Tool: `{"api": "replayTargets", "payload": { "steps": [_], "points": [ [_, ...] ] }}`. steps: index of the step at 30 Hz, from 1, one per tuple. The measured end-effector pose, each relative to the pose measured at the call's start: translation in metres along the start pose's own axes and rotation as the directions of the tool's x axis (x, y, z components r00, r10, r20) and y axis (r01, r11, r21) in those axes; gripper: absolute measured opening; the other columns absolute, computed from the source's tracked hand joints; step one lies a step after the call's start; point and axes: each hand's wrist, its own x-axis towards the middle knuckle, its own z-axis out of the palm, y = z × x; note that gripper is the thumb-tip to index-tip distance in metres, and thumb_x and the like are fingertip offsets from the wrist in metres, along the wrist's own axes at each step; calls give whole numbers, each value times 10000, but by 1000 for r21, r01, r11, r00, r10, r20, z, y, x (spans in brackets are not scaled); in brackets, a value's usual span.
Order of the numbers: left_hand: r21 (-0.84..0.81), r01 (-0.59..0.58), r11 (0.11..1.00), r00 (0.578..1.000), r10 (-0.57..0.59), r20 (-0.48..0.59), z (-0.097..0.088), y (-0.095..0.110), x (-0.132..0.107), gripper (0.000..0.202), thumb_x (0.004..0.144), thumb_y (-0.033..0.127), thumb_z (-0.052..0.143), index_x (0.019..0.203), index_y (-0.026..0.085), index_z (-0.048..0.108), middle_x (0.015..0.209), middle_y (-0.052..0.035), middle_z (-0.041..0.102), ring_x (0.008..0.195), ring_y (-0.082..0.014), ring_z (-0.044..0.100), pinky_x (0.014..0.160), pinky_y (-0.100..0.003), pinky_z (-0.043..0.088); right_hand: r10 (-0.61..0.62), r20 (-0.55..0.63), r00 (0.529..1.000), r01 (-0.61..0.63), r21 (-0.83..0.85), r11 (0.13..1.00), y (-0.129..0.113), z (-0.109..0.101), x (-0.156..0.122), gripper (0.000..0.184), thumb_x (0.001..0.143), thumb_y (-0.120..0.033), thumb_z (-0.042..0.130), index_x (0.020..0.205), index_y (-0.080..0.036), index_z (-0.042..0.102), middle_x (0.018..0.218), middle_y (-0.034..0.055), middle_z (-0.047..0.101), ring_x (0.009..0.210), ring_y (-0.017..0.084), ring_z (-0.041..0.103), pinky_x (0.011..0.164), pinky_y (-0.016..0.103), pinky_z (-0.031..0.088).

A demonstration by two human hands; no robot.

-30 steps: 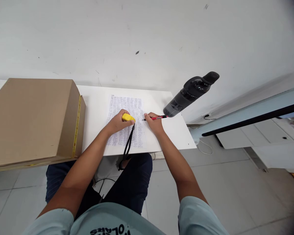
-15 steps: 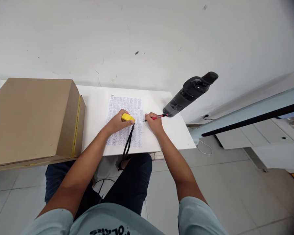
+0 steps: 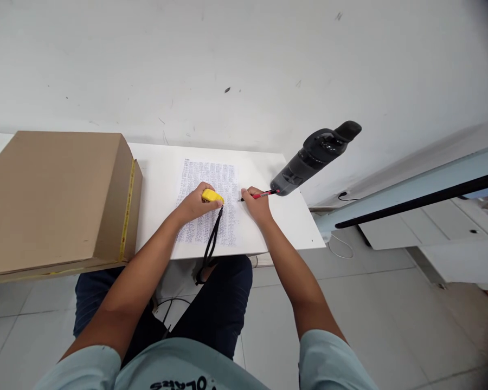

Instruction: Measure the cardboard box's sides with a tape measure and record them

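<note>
My left hand (image 3: 192, 206) is closed around a yellow tape measure (image 3: 212, 196) held over the paper. From it a black wrist strap (image 3: 213, 236) hangs down past the table's front edge. Under that hand lies a sheet of paper (image 3: 209, 172) covered in columns of small blue writing, too fine to read. My right hand (image 3: 257, 207) grips a red and black pen (image 3: 265, 194) beside the sheet's right edge. The pen's dark tip points left, close to the paper; I cannot tell if it touches.
A large cardboard box (image 3: 52, 200) with yellow tape fills the left of the white table (image 3: 156, 162). At the table's right back stands a dark bottle-shaped device (image 3: 309, 160), near the wall (image 3: 244, 49). A light-blue panel (image 3: 410, 187) with a black edge rises at right.
Both hands keep their holds and places. The whole view has shifted very slightly downward in the picture.
</note>
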Motion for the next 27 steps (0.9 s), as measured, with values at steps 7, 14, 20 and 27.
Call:
{"api": "replayTargets", "payload": {
  "steps": [7,14,20,27],
  "points": [
    [56,-23,998,995,28,-95,3,-4,0,533,763,521,749,1151,256,499,798,37,557,665,-142,544,601,-259,421,-68,-118,991,51,-144,988,1,3,4,392,924,-489,469,620,-255,388,611,-34,425,640,161,458,645,297,415],
    [253,-86,964,897,186,-400,16,26,-29,744,732,442,779,1337,249,391,1036,-48,650,938,-249,660,857,-388,495,-174,-50,984,147,-338,930,-20,14,-11,223,915,-309,522,1054,-222,674,1137,94,610,943,228,614,801,332,484],
    [373,-339,864,841,456,-291,23,45,-143,830,695,440,830,1380,259,398,1364,-134,614,1272,-309,601,1096,-475,446,-106,54,993,119,-407,906,-45,22,-12,463,840,-87,471,1270,-127,638,1122,173,619,882,266,640,793,390,515],
    [390,-222,894,731,417,-540,-8,22,-310,659,677,414,861,1221,373,493,1330,-88,623,1238,-327,625,1048,-542,502,-475,244,845,510,-101,854,-115,39,-140,554,994,-307,427,1539,-290,331,1385,136,566,1166,260,620,956,440,539]
  ]
}}
